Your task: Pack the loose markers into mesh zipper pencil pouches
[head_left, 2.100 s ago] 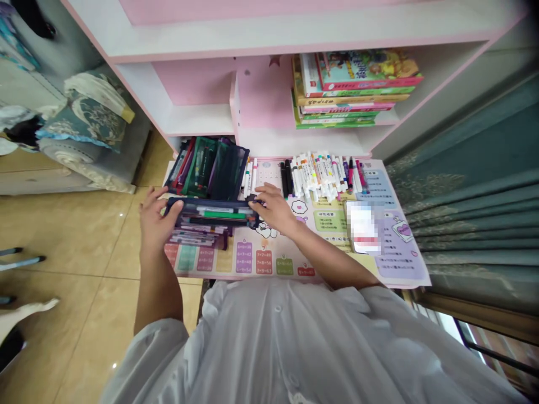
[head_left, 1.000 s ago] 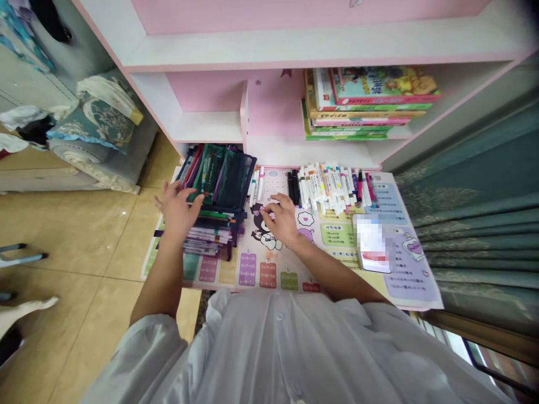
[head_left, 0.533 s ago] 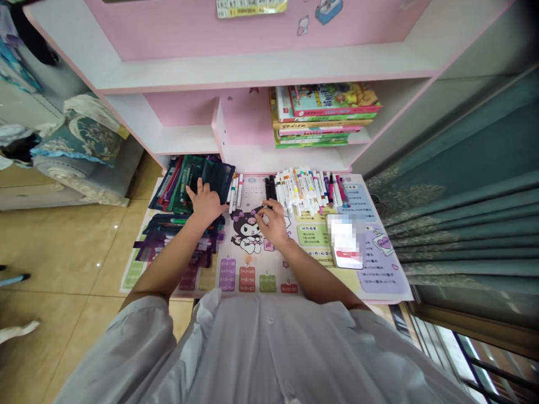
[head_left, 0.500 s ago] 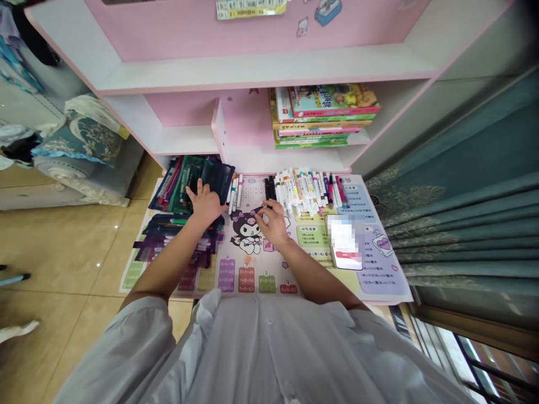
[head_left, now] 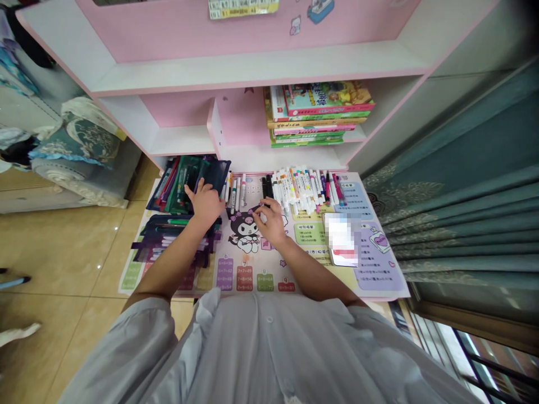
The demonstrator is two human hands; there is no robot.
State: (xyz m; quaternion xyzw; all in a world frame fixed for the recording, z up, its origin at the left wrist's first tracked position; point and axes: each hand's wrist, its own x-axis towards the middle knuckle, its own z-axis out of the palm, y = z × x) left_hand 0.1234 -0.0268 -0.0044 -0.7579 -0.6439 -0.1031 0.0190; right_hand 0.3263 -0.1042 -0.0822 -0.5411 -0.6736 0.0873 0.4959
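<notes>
Resting left hand (head_left: 207, 205), with spread, empty fingers, on navy-and-green mesh pouches (head_left: 217, 174), some already filled; holding right hand (head_left: 272, 225) half-curled, with unclear grasp, near loose white plastic markers (head_left: 295, 188).

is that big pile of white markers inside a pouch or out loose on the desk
Out: the white markers lie heaped on the desk mat, nothing wrapped around them.

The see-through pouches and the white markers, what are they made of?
The see-through pouches look like thin mesh or sheer nylon, with a dull finish: pens show through them. The white markers are probably hard plastic, smooth and perhaps slightly shiny, judging by their straight, even barrels.
</notes>
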